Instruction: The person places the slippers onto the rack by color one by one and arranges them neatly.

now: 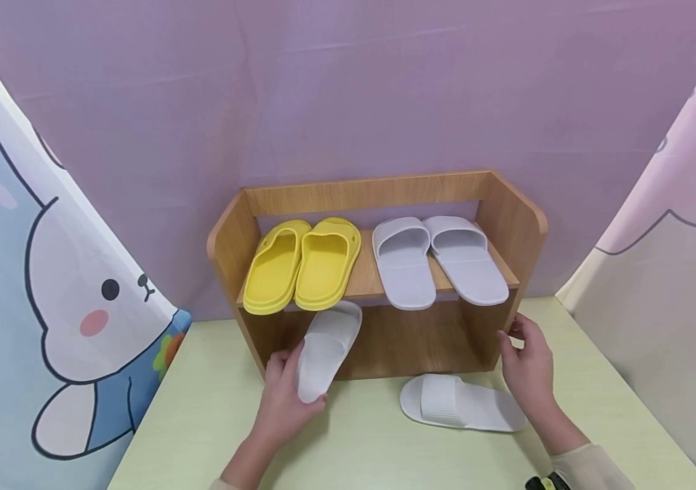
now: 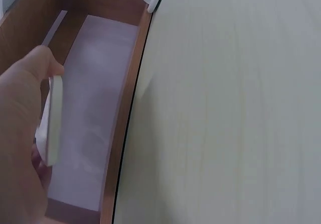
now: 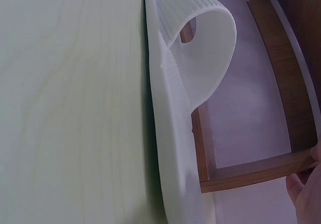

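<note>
In the head view my left hand (image 1: pixel 283 401) grips a white slipper (image 1: pixel 326 350) along its sides, thumb at one edge and fingers at the other. The slipper is tilted, its toe end in front of the lower opening of a wooden shoe rack (image 1: pixel 366 187). Seen from the left wrist, the slipper's sole edge (image 2: pixel 55 121) stands on its side in the hand. My right hand (image 1: pixel 530 361) holds the front edge of the rack's right side panel (image 3: pixel 256 174). Near it a second white slipper (image 1: pixel 464 403) lies sideways on the table, toe to the left.
On the rack's upper shelf stand a pair of yellow clogs (image 1: pixel 299 269) at the left and a pair of pale grey slippers (image 1: pixel 439 265) at the right. The rack sits on a pale table (image 1: pixel 201 408) against a purple cloth backdrop (image 1: pixel 348 102). Printed cloths hang on both sides.
</note>
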Tool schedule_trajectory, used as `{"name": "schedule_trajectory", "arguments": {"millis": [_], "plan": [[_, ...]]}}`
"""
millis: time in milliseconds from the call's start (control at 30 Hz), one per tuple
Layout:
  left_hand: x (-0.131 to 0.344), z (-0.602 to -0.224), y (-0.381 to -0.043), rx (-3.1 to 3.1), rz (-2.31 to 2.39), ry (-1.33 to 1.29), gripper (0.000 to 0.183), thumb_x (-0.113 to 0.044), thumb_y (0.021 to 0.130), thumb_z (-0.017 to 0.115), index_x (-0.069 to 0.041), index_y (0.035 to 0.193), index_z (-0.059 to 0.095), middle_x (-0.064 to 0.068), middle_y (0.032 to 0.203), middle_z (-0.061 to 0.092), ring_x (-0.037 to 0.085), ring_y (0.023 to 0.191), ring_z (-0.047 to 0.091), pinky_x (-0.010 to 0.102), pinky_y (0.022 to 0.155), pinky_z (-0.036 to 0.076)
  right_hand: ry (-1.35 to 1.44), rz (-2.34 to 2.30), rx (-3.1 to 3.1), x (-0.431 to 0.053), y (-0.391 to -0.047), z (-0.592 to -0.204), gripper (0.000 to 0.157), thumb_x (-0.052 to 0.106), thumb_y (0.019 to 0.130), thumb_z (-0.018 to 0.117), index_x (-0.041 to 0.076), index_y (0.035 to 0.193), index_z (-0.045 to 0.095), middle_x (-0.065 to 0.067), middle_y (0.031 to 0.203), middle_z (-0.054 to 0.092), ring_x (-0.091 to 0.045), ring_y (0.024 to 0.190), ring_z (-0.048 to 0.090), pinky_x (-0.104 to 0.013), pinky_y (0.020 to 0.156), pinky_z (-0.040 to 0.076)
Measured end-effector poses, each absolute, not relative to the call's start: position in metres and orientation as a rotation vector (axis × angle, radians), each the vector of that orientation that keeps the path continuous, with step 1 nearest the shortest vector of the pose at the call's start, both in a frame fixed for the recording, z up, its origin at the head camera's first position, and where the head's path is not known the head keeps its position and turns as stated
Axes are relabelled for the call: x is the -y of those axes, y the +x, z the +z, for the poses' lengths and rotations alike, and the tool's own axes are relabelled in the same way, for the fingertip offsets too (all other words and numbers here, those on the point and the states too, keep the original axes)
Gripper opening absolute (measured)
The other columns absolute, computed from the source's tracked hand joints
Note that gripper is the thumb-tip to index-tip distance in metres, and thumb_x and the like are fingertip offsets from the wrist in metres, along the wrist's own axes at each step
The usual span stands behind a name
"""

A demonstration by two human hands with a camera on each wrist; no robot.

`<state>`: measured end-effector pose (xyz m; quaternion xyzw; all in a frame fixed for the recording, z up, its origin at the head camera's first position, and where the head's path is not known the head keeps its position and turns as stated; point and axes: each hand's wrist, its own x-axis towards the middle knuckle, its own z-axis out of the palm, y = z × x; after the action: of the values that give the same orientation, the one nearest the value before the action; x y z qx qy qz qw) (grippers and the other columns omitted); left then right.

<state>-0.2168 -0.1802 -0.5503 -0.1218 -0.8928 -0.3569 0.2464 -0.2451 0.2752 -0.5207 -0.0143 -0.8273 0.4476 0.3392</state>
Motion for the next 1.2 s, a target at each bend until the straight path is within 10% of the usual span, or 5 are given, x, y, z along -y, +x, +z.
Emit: {"name": "schedule_trajectory", "arguments": {"millis": [1200], "plan": [[0.109, -0.573, -0.25, 2.513, -1.003, 0.065, 0.104, -0.03, 0.065, 0.099, 0.003, 0.155, 0.056, 0.025, 0.123, 0.053, 0.042, 0.115, 0.053, 0.059, 0.089, 0.06, -0.025, 1.169, 2.144, -0.274, -0.245, -0.521, 0.042, -0.008, 0.102, 0.07, -0.004, 0.144, 0.062, -0.023, 0.124, 0.069, -0.037, 0.111, 0.068, 0.003, 0.077, 0.044]]}}
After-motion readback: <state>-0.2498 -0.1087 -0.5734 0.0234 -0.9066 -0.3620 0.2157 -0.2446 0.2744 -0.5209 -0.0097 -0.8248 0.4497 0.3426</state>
